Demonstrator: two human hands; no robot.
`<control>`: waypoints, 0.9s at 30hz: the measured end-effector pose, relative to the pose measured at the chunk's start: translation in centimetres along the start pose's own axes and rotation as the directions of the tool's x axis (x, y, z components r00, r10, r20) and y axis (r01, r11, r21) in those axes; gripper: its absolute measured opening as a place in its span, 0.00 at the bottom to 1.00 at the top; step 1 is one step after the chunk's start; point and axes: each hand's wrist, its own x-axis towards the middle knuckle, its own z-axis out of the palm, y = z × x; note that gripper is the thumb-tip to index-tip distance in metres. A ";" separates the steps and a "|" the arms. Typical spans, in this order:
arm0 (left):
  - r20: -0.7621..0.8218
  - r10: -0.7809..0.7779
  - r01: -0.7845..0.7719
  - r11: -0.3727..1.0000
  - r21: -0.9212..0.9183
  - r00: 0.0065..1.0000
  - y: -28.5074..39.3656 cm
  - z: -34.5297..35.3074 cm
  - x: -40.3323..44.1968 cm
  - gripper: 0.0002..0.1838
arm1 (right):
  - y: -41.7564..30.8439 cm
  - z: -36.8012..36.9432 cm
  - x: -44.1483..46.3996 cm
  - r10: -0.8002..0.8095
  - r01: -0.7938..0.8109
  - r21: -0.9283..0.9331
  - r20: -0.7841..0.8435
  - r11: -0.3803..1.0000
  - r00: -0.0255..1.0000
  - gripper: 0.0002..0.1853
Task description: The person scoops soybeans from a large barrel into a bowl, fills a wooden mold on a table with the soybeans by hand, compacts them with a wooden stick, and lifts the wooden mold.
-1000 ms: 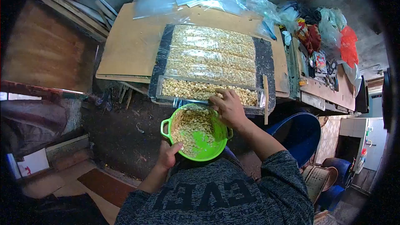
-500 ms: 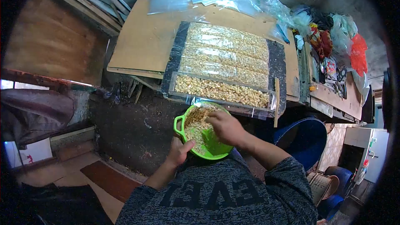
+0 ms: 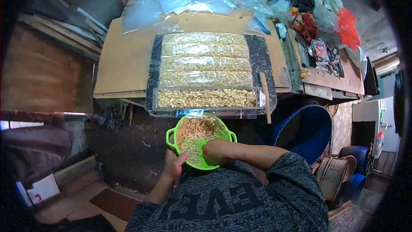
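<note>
A bright green basin (image 3: 169,139) with two loop handles sits close against my body, partly filled with pale puffed or flaked grains (image 3: 193,135). My left hand (image 3: 174,165) grips its left side, thumb over the rim and fingers underneath. Inside the basin, at the lower right, is my right hand (image 3: 216,151); its fingertips are hidden, so what they hold does not show. Just beyond the basin, a narrow clear-walled mould (image 3: 206,108) is filled with the same kind of grain. Behind it, several film-covered grain strips (image 3: 206,64) lie side by side on a dark board (image 3: 262,60).
The board rests on a large tan table (image 3: 122,60), its near edge overhanging. A wooden stick (image 3: 265,99) lies at the board's right edge. Plastic bags (image 3: 240,0) line the table's back. A blue barrel (image 3: 315,129) stands to the right, and planks (image 3: 60,34) lean at the left.
My right hand has dropped from the basin's upper middle to its lower right. The whole view has turned slightly, so the table appears farther left. My left hand still holds the basin.
</note>
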 end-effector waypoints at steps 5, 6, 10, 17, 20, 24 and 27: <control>0.000 -0.016 0.016 0.999 0.030 1.000 0.3 0.1 0.1 0.39 | 1.1 1.5 0.8 -0.246 0.278 0.463 -0.130 0.842 0.961 0.24; 0.038 0.026 -0.029 0.996 0.085 0.999 0.5 0.2 0.3 0.39 | 1.2 2.1 1.4 -0.258 0.326 0.576 -0.199 0.750 0.945 0.24; 0.008 0.005 -0.005 1.000 0.010 1.000 0.2 0.3 0.3 0.40 | 0.8 1.5 0.6 -0.036 0.223 0.879 -0.230 0.422 0.973 0.22; 0.022 0.054 -0.055 0.997 0.062 0.998 -0.1 0.2 0.6 0.40 | 3.8 -1.4 -2.5 0.347 0.471 0.861 -0.390 -0.193 0.853 0.14; -0.005 0.004 -0.004 0.999 -0.050 1.000 -0.1 0.5 0.4 0.40 | 7.9 -2.9 -4.7 0.421 0.594 0.791 -0.495 -0.144 0.760 0.10; 0.019 0.065 -0.065 0.998 0.000 0.998 0.3 0.6 0.6 0.41 | 12.4 -4.1 -6.6 0.612 0.485 0.707 -0.700 0.515 0.369 0.10; 0.025 0.069 -0.069 0.998 -0.007 0.997 0.2 0.6 0.5 0.41 | 13.7 -4.2 -8.0 0.547 0.214 0.580 -0.814 0.786 0.196 0.11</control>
